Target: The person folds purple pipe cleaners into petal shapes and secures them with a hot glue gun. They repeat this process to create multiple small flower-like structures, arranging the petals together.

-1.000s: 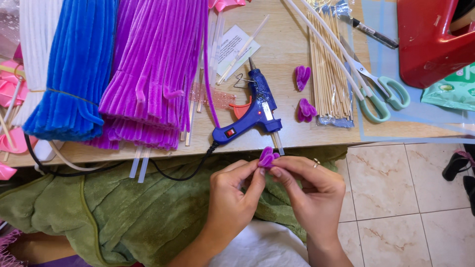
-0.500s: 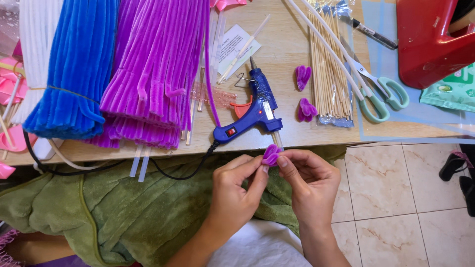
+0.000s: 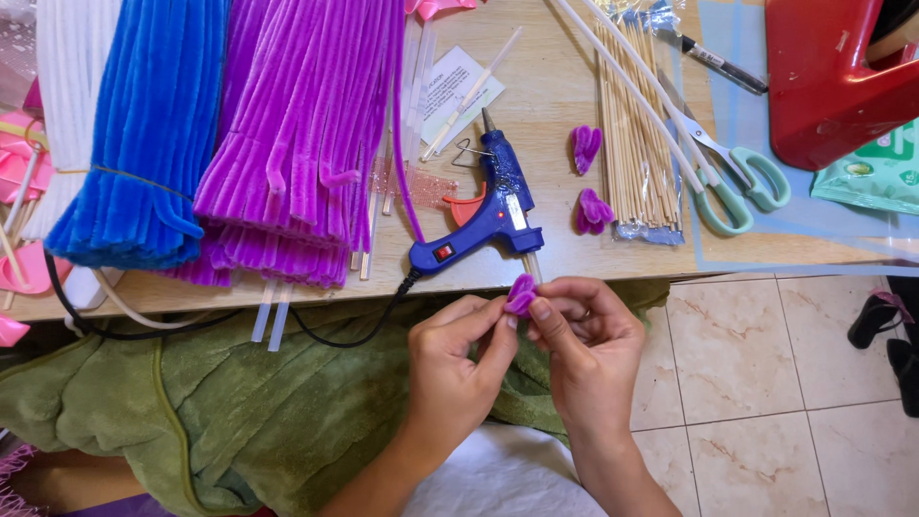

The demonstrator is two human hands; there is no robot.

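Both hands meet just below the front edge of the desk, over a green cloth that lies on the lap. The left hand and the right hand are pinching together one small purple folded piece of fuzzy wire. The piece sits between the fingertips of both hands, at their top, and it sticks up a little above them. The thumb and the first finger of each hand are pressed on it; the other fingers are curled.

Just above the piece, on the desk edge, lies a blue glue gun with its black cord hanging down over the cloth. Two more purple folded pieces lie on the desk to the right of the gun, beside a bundle of thin wooden sticks. Green-handled scissors lie further right. On the left are bundles of purple fuzzy wires and blue fuzzy wires.
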